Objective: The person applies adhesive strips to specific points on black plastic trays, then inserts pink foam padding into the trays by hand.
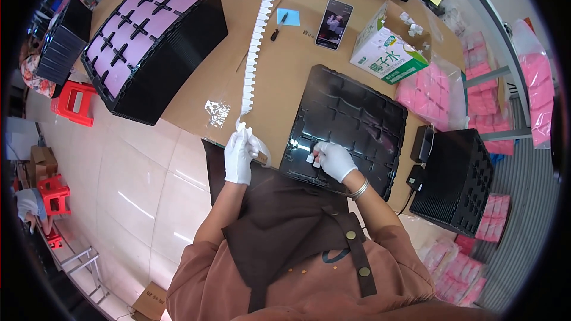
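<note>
Gloved left hand (239,157) pinches white strip (259,35); right hand (334,161) presses an indistinct white piece (310,159) onto black tray (348,122).

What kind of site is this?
Probably a small manual assembly or packing workshop: the gloved right hand sets small white pieces into a black compartment tray, a stack of filled trays sits nearby, and bags of pink parts lie around.

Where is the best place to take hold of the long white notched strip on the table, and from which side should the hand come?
Probably at its near end, where the long white notched strip leaves the table's edge and the left hand pinches it. That end is free and thin, so thumb and finger can close on its flat faces from the near side. Farther up it lies flat on the brown table, harder to get under.
</note>
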`<state>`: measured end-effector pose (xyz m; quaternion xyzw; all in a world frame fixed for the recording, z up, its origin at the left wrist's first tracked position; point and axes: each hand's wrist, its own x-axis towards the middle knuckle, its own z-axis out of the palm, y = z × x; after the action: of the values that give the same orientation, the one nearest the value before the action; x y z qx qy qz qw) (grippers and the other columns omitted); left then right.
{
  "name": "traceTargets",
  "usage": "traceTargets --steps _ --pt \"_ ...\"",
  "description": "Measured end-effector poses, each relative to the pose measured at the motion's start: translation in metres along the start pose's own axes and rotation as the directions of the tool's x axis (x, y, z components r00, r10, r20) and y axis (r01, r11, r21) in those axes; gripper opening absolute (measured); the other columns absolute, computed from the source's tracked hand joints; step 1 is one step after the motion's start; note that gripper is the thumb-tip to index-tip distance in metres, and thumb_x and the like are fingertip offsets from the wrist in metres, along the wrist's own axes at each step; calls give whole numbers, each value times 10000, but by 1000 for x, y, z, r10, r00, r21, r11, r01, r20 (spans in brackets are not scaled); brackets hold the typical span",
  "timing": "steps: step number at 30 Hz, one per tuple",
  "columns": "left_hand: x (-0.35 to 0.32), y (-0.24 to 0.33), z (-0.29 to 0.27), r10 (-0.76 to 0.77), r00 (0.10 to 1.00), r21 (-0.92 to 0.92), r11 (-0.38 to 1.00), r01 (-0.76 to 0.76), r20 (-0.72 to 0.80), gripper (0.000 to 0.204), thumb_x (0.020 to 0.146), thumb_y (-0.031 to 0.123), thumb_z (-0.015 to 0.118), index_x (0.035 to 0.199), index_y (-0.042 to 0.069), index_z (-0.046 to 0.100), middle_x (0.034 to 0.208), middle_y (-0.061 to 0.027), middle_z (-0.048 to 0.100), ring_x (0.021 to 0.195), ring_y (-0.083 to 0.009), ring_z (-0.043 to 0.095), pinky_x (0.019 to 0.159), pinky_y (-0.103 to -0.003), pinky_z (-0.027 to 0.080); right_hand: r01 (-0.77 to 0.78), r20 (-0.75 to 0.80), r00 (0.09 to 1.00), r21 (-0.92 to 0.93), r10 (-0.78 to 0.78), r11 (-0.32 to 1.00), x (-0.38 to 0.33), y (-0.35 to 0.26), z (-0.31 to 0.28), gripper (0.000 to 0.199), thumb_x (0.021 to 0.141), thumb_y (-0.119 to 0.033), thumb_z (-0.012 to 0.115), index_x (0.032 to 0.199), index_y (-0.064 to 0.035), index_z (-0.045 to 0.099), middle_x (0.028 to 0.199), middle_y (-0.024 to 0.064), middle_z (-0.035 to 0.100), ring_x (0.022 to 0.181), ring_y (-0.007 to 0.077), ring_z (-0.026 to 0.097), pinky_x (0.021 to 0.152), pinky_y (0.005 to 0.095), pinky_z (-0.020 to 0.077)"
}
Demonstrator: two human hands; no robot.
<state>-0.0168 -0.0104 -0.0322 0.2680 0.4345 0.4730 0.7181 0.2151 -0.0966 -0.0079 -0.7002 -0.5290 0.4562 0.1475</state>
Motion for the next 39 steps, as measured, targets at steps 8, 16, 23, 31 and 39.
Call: traceTargets --steps 8,16,23,31,39 --pt "1 -1 -4 -27 1000 -40 999 27 -4 190 954 247 484 890 74 529 623 -2 504 528 -65 461 480 -194 331 57 39 998 -372 -46 926 4 -12 -7 99 766 -104 632 835 -46 591 823 141 645 787 307 623 688 387 486" --pt "2 -4 -7 -25 1000 -13 1000 25 -14 192 950 253 493 887 78 541 633 10 516 532 -56 470 482 -189 346 -14 -108 994 -296 -19 955 7 -11 6 120 739 -121 646 789 -24 597 739 168 629 717 338 617 655 401 482" --pt "2 -5 -5 -26 1000 -24 999 26 1 194 948 256 499 887 77 545 634 12 507 532 -53 463 481 -186 344 -119 -337 940 -454 -46 883 12 -11 32 100 746 -111 561 781 -20 583 770 178 627 733 349 623 665 419 504" --pt "5 -4 -14 -36 998 -43 998 35 -42 204 951 254 493 931 62 557 644 6 515 523 -62 463 469 -192 343 153 -228 950 -248 -212 956 -5 7 42 44 746 -11 586 772 -34 559 756 146 612 655 295 627 585 377 511" --pt "19 38 -74 186 952 420 905 -70 -242 256 932 325 520 840 92 575 614 40 477 474 -35 418 408 -175 310 388 -697 568 -242 -437 890 20 -41 -97 96 738 49 588 701 -34 555 593 62 531 545 135 565 513 274 465"
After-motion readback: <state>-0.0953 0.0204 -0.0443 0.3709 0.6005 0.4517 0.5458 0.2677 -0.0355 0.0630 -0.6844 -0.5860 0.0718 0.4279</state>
